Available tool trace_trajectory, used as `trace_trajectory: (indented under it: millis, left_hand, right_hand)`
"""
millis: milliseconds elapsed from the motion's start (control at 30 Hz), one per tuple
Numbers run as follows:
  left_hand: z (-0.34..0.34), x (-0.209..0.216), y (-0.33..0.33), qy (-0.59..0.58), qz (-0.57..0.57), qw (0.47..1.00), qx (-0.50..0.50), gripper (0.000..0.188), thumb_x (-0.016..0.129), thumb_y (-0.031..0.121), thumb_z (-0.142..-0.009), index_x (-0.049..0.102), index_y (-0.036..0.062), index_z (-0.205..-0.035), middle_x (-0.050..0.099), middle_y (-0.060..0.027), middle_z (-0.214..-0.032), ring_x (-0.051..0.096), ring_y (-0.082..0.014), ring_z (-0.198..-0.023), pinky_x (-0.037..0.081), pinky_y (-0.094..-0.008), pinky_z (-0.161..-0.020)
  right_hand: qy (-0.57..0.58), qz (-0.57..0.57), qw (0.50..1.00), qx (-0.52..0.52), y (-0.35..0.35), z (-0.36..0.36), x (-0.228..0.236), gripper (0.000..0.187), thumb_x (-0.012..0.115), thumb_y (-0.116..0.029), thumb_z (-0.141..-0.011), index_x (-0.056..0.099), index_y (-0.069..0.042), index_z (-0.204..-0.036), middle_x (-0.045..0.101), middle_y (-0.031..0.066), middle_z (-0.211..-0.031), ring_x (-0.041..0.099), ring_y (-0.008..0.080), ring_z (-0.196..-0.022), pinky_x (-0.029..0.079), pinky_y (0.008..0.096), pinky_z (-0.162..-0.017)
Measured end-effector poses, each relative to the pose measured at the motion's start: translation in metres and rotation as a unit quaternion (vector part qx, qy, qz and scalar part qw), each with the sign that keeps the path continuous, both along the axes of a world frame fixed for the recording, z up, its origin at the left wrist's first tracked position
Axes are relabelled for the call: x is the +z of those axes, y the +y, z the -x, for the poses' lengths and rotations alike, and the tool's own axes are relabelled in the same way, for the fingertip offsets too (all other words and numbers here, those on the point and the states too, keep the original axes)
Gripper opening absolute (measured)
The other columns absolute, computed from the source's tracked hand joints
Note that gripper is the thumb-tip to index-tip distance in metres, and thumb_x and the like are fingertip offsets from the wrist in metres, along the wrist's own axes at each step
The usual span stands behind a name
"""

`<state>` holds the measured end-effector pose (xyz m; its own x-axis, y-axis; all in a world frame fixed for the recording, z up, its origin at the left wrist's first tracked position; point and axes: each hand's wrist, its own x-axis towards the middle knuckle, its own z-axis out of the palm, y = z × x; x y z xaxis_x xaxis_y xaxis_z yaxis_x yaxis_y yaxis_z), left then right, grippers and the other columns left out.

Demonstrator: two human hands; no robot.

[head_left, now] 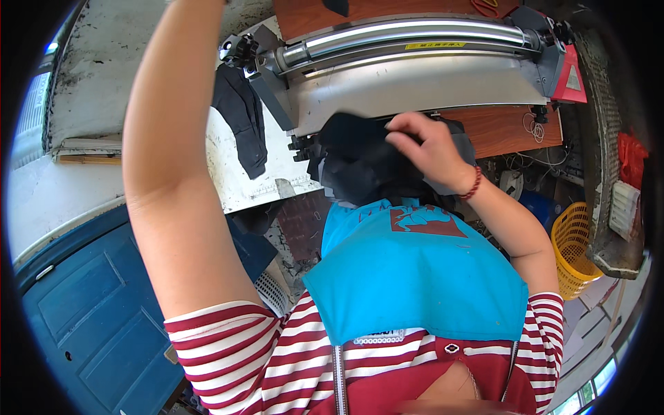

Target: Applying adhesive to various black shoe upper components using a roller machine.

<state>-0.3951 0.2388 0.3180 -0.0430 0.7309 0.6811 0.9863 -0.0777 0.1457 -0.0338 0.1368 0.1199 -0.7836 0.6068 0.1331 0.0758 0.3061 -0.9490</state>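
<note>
In my right hand, the thumb and forefinger are pinched at the edge of a black piece of soft sheet material, whose far edge is smeared by motion. Beneath it, a heap of more black pieces lies over my lap against the blue apron. My left arm stretches up past the left end of a roller machine, and its hand is cut off by the upper edge. Just beyond my right hand is the machine's metal feed plate.
Long dark cut pieces lie on the white table left of the machine. A brown wooden board shows at its right. Farther right are a yellow plastic basket, loose cables and a red bag. Blue cabinet doors stand lower left.
</note>
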Motion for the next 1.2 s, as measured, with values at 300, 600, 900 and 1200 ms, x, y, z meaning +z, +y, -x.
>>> trace_trajectory:
  millis: [300, 600, 900, 1200]
  left_hand:
    - [-0.058, -0.179, 0.008, -0.152, 0.501, 0.852, 0.004, 0.036, 0.064, 0.034, -0.086, 0.079, 0.0023, -0.093, 0.075, -0.0184, -0.097, 0.07, -0.0303, -0.082, 0.054, -0.0408, -0.077]
    - [-0.054, -0.175, 0.014, -0.385, 0.496, 0.774, 0.085, 0.022, 0.073, 0.017, -0.09, 0.076, -0.0038, -0.094, 0.072, -0.0145, -0.095, 0.063, -0.026, -0.084, 0.051, -0.0421, -0.073]
    - [-0.014, -0.08, 0.033, -0.593, 0.291, 0.744, 0.097, 0.014, 0.067, 0.017, -0.084, 0.057, 0.0121, -0.077, 0.052, -0.0028, -0.071, 0.05, -0.0187, -0.06, 0.044, -0.0328, -0.052]
    - [0.004, 0.001, -0.004, -0.501, 0.13, 0.856, -0.001, 0.028, 0.049, 0.002, -0.096, 0.066, 0.0097, -0.118, 0.057, -0.006, -0.075, 0.056, -0.0169, -0.064, 0.055, -0.0344, -0.052]
  right_hand:
    - [-0.119, 0.073, 0.984, -0.113, 0.093, 0.035, 0.009, 0.017, 0.068, -0.012, -0.096, 0.065, -0.003, -0.11, 0.066, -0.0016, -0.084, 0.057, 0.0043, -0.073, 0.047, 0.0238, -0.068]
    - [-0.297, -0.283, 0.904, -0.119, 0.092, 0.002, 0.027, 0.014, 0.075, -0.018, -0.088, 0.068, -0.008, -0.096, 0.07, 0.0104, -0.091, 0.067, 0.0309, -0.086, 0.053, 0.0433, -0.067]
    - [-0.136, -0.365, 0.909, 0.15, -0.02, 0.005, -0.041, 0.027, 0.08, -0.023, -0.081, 0.068, -0.009, -0.1, 0.063, 0.0075, -0.107, 0.062, 0.0279, -0.101, 0.051, 0.041, -0.086]
    - [-0.097, -0.169, 0.962, 0.19, -0.014, 0.003, -0.024, 0.023, 0.081, -0.018, -0.084, 0.07, -0.007, -0.1, 0.068, 0.0075, -0.105, 0.066, 0.0263, -0.096, 0.051, 0.036, -0.086]
